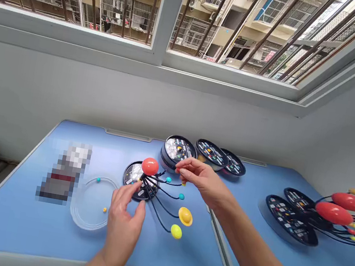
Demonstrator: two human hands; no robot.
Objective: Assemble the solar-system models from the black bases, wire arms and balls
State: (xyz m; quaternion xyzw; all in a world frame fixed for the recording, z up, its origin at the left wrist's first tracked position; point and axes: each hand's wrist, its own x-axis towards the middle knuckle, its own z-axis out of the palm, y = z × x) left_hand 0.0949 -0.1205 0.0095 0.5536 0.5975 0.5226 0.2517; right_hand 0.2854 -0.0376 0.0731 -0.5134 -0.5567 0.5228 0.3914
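Observation:
A solar system model stands on a round black base [132, 173], with a red ball [150, 166] at its centre and thin black arms fanning right. Several arms carry planets, among them a ringed orange planet [185, 216], a yellow-green ball [176, 231] and a teal ball [181, 196]. My left hand [124, 220] reaches over the base's front edge, fingertips at the arms' hub and thumb spread apart; whether it presses on the model I cannot tell. Beyond the arms, my right hand [201, 181] pinches a small red bead [178, 170] between thumb and fingers.
Left of the model lies a clear round lid [87, 225] with a teal bead [98, 179] and an orange bead [105, 209]. Black discs [179, 149] sit at the back. Assembled models [292, 222] stand on the right table. A blurred-out object [63, 172] lies left.

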